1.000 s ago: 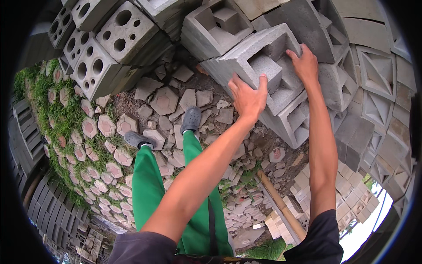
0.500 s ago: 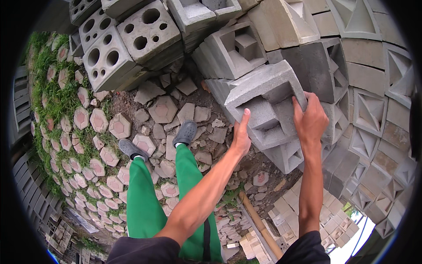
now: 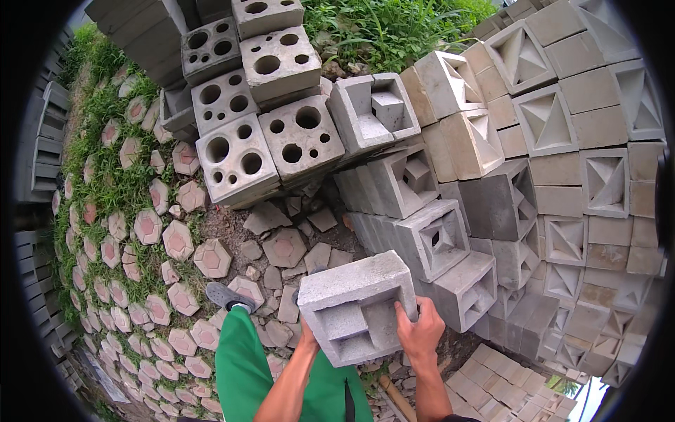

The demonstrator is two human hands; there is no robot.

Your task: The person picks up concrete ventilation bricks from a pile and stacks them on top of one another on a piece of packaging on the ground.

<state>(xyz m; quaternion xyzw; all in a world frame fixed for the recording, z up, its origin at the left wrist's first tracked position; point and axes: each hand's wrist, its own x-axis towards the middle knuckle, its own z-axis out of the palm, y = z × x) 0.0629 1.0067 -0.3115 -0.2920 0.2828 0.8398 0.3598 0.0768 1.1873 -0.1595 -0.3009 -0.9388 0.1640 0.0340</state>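
Note:
A light grey concrete vent block [image 3: 338, 322], square with a recessed, stepped face, hangs in front of my legs between both hands. My left hand [image 3: 308, 339] grips its left side, the fingers mostly hidden behind the block. On the opposite side, my right hand [image 3: 421, 328] is closed around the edge, thumb hooked over the rim into the recess. Just beyond it stands a stack of similar grey vent blocks; the nearest is a block with a deep recess [image 3: 465, 292], and above that sits one with a small central hole [image 3: 434, 240].
Blocks with round holes [image 3: 302, 137] are piled ahead to the left. Tan blocks with triangular recesses [image 3: 538, 123] form rows on the right. Hexagonal pavers [image 3: 212, 258] and broken rubble [image 3: 267, 218] cover the ground near my feet. A wooden pole [image 3: 398, 401] lies below my right forearm.
The held block has come away from the stack, down and left toward my body. Both hands moved with it, and the view has shifted to show more of the piles ahead.

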